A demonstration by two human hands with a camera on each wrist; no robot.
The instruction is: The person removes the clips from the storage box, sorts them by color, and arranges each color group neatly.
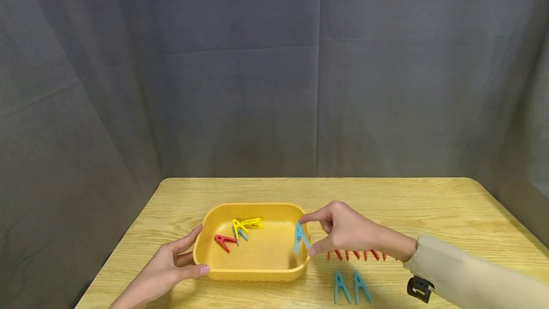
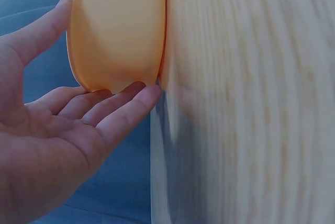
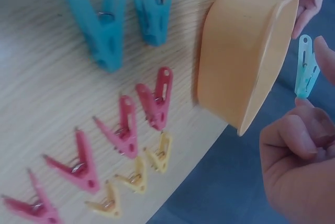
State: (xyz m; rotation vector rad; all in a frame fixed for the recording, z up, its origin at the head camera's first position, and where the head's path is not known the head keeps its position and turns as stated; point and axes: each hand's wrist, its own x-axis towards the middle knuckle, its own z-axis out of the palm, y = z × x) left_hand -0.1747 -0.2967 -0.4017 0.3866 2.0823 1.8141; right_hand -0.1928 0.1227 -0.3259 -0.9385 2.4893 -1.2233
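Observation:
My right hand pinches a light-blue clothespin between thumb and index finger, over the right end of a yellow plastic tub. In the right wrist view, that clothespin is held near the tub's rim. At the tub's left end, my left hand holds it with the thumb on the front corner and the fingers against the outer wall. Inside the tub lie a red clothespin, two yellow clothespins and a blue clothespin, partly covered.
Two blue clothespins lie on the wooden table in front of my right forearm. A row of red clothespins is partly hidden under the arm; yellow clothespins lie beyond it. A grey curtain hangs behind the table.

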